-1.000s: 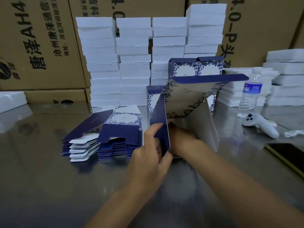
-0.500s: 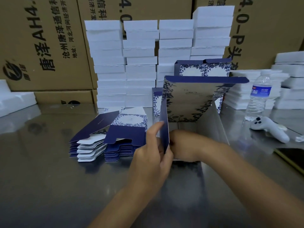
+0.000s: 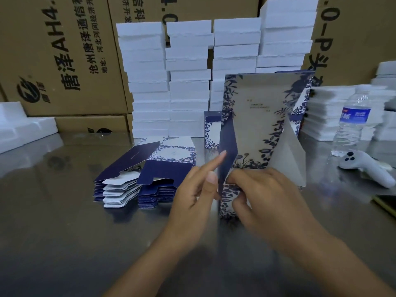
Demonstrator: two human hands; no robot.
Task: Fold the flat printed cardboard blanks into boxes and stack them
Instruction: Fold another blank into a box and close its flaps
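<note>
Foam stacks (image 3: 188, 82) behind box (image 3: 257, 116), flat blanks (image 3: 150, 181) left, bottle (image 3: 353, 121) right

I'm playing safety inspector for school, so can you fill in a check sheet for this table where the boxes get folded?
Surface: shiny grey metal table, reflecting the stacks.
Job's things: half-folded box held upright; pile of flat blanks lies to its left; finished boxes stand behind.
Clutter: water bottle, white controller and dark phone on the right.
Hands: left hand presses the box's dark blue flap with straight fingers; right hand grips its lower end.
Cables: nothing seen.
Surroundings: white foam stacks and brown cartons at the back.
</note>
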